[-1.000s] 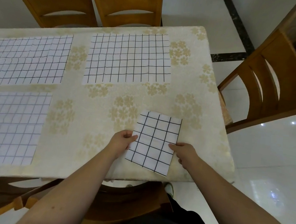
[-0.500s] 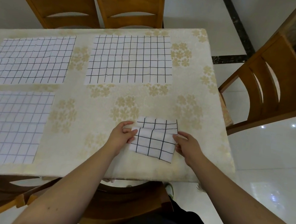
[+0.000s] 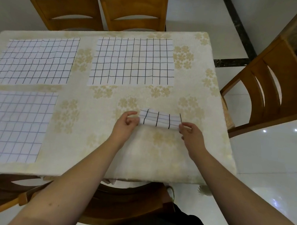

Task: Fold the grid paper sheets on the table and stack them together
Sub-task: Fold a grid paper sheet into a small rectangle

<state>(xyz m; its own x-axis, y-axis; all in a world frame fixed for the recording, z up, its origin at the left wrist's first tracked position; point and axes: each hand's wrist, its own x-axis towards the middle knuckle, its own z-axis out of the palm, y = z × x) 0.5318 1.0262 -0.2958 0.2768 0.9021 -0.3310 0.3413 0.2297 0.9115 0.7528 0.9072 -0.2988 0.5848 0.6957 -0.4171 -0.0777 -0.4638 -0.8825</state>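
Folded grid sheet [image 3: 159,119]: narrow strip, on counter [image 3: 158,150], spanning between both hands. Left hand [image 3: 125,123] fingers pinching left end; right hand [image 3: 191,134] fingers pinching right end. Advised for the crease: edges kept flush, both ends pressed level, fold line run flat before release. Unfolded grid sheets, three: one [image 3: 133,61] beyond the fingers, two [image 3: 36,60] [image 3: 12,125] well left of left hand. Chairs around counter.
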